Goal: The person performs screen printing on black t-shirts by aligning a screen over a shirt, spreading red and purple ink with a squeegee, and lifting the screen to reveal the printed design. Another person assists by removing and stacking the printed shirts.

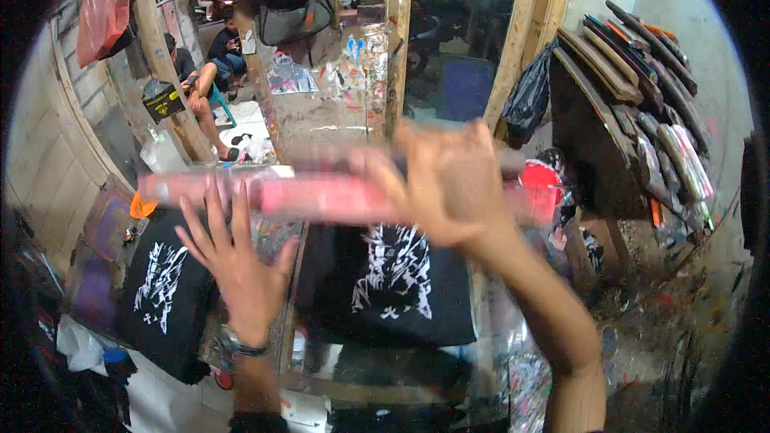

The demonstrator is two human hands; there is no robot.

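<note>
A long, pink-red screen frame [321, 196], blurred by motion, lies crosswise at the middle of the head view. My right hand [445, 184] has its fingers curled on this frame, right of its middle. My left hand [241, 265] is spread, its fingertips over the frame's left part; whether they touch it I cannot tell. Below the frame, a black T-shirt [329, 297] with a white print is spread on a board under my arms. A second black printed T-shirt [136, 305] lies on the board to the left.
Stacked screens and boards [626, 64] lean at the right wall [714, 112]. Two people [192, 88] [224, 56] sit beyond a wooden post at the back left. Plastic bags [108, 8] hang top left, and a black bag [525, 88] hangs beside the doorway.
</note>
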